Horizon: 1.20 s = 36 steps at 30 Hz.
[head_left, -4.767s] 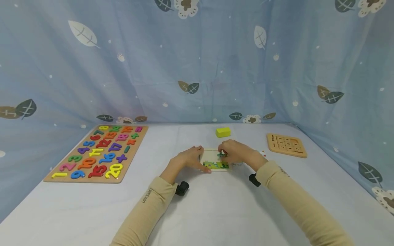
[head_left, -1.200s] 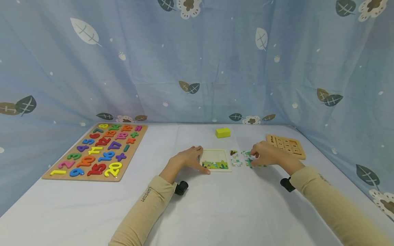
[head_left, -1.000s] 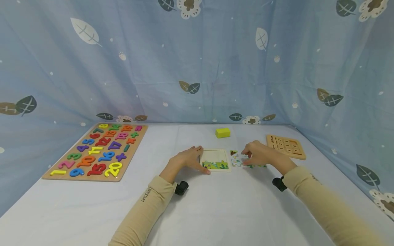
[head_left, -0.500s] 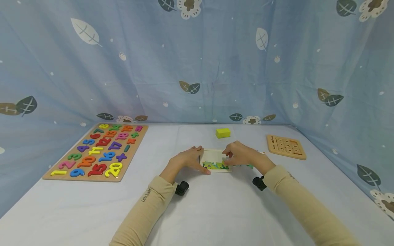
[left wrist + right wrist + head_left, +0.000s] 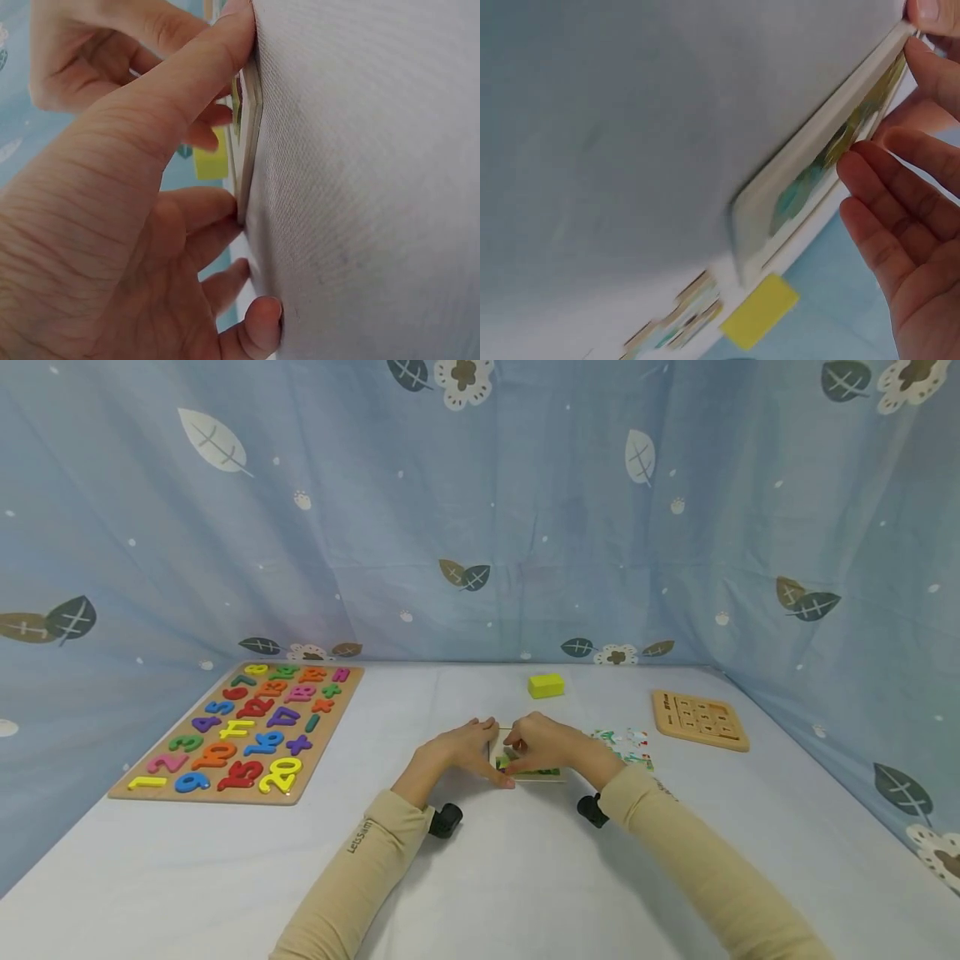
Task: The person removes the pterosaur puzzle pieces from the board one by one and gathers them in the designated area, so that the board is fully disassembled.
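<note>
A pale wooden puzzle tray [image 5: 552,779] lies flat on the white cloth, with green picture parts along its near side. My left hand [image 5: 467,750] steadies its left end, the thumb [image 5: 217,46] at the near corner and the fingers at the far corner. Above the tray's left part, my right hand [image 5: 546,743] pinches a small green jigsaw piece, largely hidden behind the thumb and fingers. In the right wrist view the other fingers [image 5: 874,232] hang loosely curled beside the tray. Several loose jigsaw pieces [image 5: 628,743] lie to the right of the tray.
A yellow block [image 5: 546,686] sits behind the tray. At the left lies a large board [image 5: 318,752] of coloured numbers and signs. A small wooden number board [image 5: 701,718] is at the right. A blue patterned curtain [image 5: 375,527] hangs behind the table.
My right hand has gone left from the loose pieces to the tray's left part, uncovering the pieces on the right. The left hand stays at the tray's left end.
</note>
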### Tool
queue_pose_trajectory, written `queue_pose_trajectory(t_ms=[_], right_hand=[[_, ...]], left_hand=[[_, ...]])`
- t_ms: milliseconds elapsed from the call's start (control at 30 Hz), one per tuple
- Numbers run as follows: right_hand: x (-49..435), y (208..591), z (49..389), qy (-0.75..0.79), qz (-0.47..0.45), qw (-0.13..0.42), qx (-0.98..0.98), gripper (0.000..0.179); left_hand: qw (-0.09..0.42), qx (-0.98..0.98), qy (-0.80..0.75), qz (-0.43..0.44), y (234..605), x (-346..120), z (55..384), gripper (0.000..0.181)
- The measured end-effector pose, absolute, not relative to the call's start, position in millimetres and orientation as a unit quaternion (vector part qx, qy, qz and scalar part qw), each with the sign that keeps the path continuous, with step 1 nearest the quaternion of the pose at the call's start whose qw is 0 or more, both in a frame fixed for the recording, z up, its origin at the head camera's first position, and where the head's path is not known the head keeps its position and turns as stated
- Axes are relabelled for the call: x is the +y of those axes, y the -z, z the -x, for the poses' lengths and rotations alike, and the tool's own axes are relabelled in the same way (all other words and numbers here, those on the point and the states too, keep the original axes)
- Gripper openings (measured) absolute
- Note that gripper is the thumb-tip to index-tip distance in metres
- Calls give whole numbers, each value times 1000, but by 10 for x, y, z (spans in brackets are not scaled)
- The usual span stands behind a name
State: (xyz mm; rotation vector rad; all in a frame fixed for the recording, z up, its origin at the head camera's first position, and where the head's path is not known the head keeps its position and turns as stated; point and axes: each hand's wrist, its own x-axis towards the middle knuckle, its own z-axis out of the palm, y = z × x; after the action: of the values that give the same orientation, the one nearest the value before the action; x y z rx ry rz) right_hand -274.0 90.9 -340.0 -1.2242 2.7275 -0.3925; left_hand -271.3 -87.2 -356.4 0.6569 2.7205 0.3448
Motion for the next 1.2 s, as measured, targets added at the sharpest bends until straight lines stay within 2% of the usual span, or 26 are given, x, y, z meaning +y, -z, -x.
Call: queue_pose_trajectory(t_ms=[300, 500, 633, 833, 1200], right_hand=[[825, 3413, 2762, 117, 384, 75, 913, 31], [809, 3399, 2744, 120, 395, 98, 906, 18], [776, 3369, 2730, 118, 396, 112, 904, 27], [748, 3346, 2728, 97, 379, 99, 915, 16], [774, 3379, 2730, 121, 377, 81, 915, 18]], left_hand=[[161, 950, -135, -232, 3576, -882, 2702, 107], [163, 948, -142, -233, 3582, -889, 2700, 107], [161, 948, -147, -232, 3581, -889, 2704, 108], [160, 948, -145, -234, 3578, -890, 2711, 108], [156, 952, -134, -226, 3575, -879, 2698, 108]])
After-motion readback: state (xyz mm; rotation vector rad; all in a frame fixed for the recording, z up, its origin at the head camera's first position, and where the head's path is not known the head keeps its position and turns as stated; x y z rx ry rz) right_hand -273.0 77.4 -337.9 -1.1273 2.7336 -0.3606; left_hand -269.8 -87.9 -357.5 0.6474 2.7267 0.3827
